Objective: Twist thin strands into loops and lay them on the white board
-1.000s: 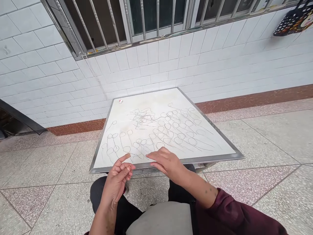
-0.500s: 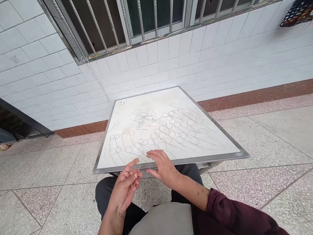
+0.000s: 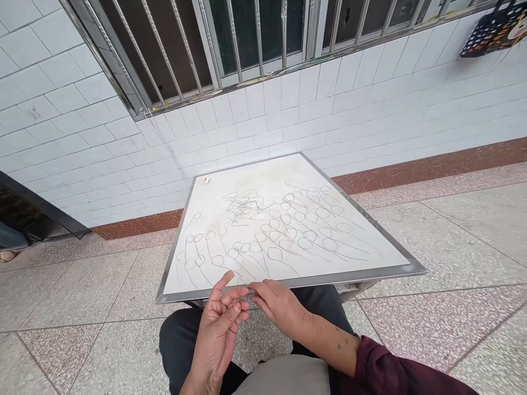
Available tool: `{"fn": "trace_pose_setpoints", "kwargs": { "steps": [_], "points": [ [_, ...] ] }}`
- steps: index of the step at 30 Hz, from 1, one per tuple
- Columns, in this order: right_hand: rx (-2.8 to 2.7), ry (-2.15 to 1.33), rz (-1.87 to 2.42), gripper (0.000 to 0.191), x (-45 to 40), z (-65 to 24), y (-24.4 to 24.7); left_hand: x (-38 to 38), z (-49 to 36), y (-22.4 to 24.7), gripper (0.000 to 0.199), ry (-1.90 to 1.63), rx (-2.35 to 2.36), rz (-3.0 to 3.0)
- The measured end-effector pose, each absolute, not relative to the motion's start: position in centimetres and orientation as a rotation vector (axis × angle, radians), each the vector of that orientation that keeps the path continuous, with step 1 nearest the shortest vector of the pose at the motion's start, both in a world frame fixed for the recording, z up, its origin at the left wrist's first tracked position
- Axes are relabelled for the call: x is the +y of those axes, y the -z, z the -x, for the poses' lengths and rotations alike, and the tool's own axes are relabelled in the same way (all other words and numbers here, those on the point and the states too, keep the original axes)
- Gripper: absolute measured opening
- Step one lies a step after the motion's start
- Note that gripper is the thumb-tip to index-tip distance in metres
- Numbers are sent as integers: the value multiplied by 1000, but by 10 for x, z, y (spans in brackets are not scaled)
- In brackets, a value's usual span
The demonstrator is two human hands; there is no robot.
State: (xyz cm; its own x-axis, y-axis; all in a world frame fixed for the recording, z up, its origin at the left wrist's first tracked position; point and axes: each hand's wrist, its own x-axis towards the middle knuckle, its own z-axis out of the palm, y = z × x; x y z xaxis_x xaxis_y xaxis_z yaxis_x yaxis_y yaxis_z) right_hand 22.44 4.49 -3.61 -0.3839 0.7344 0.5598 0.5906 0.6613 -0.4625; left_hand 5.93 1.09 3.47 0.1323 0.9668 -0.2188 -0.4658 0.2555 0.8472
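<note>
My left hand (image 3: 220,323) is over the near edge of a white board (image 3: 263,164), its thumb and fingers pinched on a thin wire that barely shows. A tan wrap covers the tip of its raised index finger. Close to those fingertips is my right hand (image 3: 284,310), palm down, with thumb and fingers drawn together; whatever they hold is too fine to make out. Many thin wires with a round loop at one end (image 3: 275,253) lie over the board's front and right. Behind them sits a tangled pile of wires without clear loops (image 3: 242,206).
A small white and red object (image 3: 207,180) rests in the board's far left corner. A metal rim (image 3: 387,236) frames the board. Beyond stand a tiled wall (image 3: 247,126) and a barred window (image 3: 259,38). A dotted bag (image 3: 489,33) hangs at upper right.
My right hand has come down and its spread fingers have closed in beside my left fingertips. The left hand keeps its pinch on the wire. The view has tilted slightly.
</note>
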Motion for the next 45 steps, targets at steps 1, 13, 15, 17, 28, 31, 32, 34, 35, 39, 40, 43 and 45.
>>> {"fn": "trace_pose_setpoints", "kwargs": {
  "steps": [1,13,15,17,28,31,32,34,35,39,40,43,45],
  "points": [
    [-2105,-253,1022,15,43,-226,35,10,-61,-37,61,-1149,907,-740],
    [-2028,-414,982,25,31,-236,33,20,-82,-44,57,-1278,1011,-964],
    [-2015,-376,988,25,33,-236,35,16,-82,-43,54,-1316,1003,-918],
    [-2013,-346,1000,26,34,-237,35,12,-79,-45,55,-1310,990,-891],
    [-2045,-463,1007,29,22,-229,19,-5,-71,-43,54,-1356,906,-1136],
    [-2062,-469,963,29,17,-225,15,-8,-71,-36,50,-1401,1012,-1232],
    [-2082,-479,939,28,15,-224,13,-8,-71,-34,51,-1434,1026,-1270],
    [-2122,-508,903,27,13,-220,11,-7,-71,-31,53,-1499,1021,-1364],
    [-2136,-518,886,27,12,-219,10,-6,-70,-29,53,-1522,1009,-1426],
    [-2149,-525,859,31,10,-216,8,1,-61,-17,55,-1480,976,-1798],
    [-2154,-539,857,29,10,-216,7,2,-57,-13,57,-1452,950,-1913],
    [-2166,-587,851,20,10,-220,5,6,-47,-6,64,-1357,855,-2171],
    [-2164,-584,848,19,10,-222,4,8,-42,-4,60,-1251,862,-2193]
  ]
}}
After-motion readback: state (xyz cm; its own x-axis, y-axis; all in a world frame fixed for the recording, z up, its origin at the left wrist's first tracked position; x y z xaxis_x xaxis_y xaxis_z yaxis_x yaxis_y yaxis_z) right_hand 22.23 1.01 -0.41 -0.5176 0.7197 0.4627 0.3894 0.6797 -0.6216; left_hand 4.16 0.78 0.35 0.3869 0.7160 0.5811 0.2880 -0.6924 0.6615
